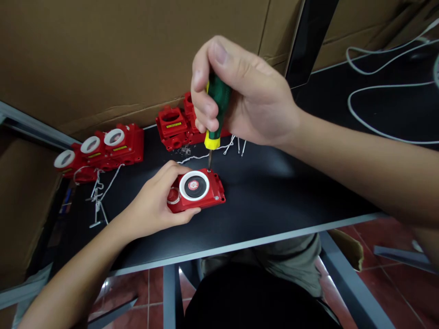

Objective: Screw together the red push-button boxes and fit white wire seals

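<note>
My left hand [164,198] grips the left end of a red alarm box [214,189] lying on the black table, thumb along the near side and fingers at the far side. A white ring [183,192] surrounds a black disc with a red and white emblem on its top. My right hand [240,91] is wrapped round the green and yellow handle of a screwdriver [212,139], held almost upright. The screwdriver's tip meets a screw at the box's far right corner. Another screw [216,198] shows at the near right corner.
Several red housings with white rings [120,141] stand at the back left, white cords [99,196] hanging from them. More red housings [171,128] sit behind the box, near small metal rods [239,145]. A cardboard wall [137,55] rises behind. White cable [370,87] loops at right.
</note>
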Motion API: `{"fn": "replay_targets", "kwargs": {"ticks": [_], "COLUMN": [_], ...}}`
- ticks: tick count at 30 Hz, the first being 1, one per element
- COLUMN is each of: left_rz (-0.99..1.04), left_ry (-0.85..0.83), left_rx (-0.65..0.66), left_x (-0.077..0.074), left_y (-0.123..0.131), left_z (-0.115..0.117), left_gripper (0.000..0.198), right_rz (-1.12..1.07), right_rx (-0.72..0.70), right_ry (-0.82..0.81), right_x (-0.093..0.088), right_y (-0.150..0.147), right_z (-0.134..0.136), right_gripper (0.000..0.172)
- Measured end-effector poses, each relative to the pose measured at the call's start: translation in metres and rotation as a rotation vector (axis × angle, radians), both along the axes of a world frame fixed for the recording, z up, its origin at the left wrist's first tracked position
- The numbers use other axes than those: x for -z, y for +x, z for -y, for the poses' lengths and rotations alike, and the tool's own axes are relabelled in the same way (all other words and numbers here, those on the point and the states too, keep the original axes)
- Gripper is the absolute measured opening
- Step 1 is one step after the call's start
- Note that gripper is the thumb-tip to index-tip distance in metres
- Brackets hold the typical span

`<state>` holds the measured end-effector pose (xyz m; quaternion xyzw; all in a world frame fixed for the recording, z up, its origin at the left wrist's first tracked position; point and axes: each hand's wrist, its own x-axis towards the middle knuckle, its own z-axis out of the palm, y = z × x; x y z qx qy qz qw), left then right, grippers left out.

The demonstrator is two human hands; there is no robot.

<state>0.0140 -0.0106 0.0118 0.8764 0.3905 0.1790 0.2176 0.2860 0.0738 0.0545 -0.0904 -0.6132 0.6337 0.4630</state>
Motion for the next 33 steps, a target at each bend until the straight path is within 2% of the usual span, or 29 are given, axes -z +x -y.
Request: {"fn": "replay_targets", "kwargs": {"ticks": [2,8,11,13,16,20,24,25,26,27,29,31,33], "left_rz": [-0.002,-0.004,-0.012,-0.021,-0.015,-0.013,-0.022,-0.025,-0.026,-0.029,-0.034,-0.039,-0.032], "left_ry": [-0.007,-0.027,-0.046,-0.061,-0.063,-0.062,-0.053,-0.047,-0.041,-0.037,-0.035,-0.038,-0.038], "left_rx": [-0.004,-0.020,-0.030,-0.035,-0.017,-0.004,-0.017,-0.020,-0.023,-0.026,-0.036,-0.045,-0.046], "left_x": [0.000,-0.003,-0.006,-0.009,-0.010,-0.009,-0.009,-0.009,-0.009,-0.010,-0.010,-0.010,-0.010], "left_y": [0.000,0.001,0.000,-0.001,-0.001,-0.001,-0.001,-0.001,-0.001,-0.001,-0.001,-0.002,-0.002], "left_z": [0.000,0.000,0.002,0.002,0.002,0.001,0.001,0.002,0.002,0.003,0.004,0.004,0.004], "left_gripper": [0.053,0.054,0.052,0.050,0.049,0.049,0.047,0.046,0.046,0.046,0.048,0.049,0.048], "right_rz": [0.028,0.127,0.160,0.207,0.364,0.617,0.820,0.823,0.808,0.771,0.649,0.484,0.364], "right_rx": [-0.045,-0.275,-0.309,-0.310,-0.223,0.000,0.137,0.152,0.156,0.148,0.129,0.150,0.218], "right_ry": [-0.034,-0.130,-0.085,-0.007,0.133,0.349,0.654,0.697,0.704,0.671,0.501,0.319,0.220], "right_x": [-0.006,-0.033,-0.045,-0.051,-0.060,-0.075,-0.088,-0.090,-0.090,-0.089,-0.084,-0.079,-0.074], "right_y": [0.002,-0.005,-0.005,0.000,0.008,0.012,0.011,0.012,0.013,0.015,0.017,0.016,0.011], "right_z": [0.003,0.001,0.004,0.012,0.026,0.037,0.030,0.027,0.023,0.020,0.017,0.021,0.029], "right_gripper": [0.033,0.044,0.044,0.037,0.013,0.036,0.029,0.025,0.029,0.042,0.064,0.075,0.081]}}
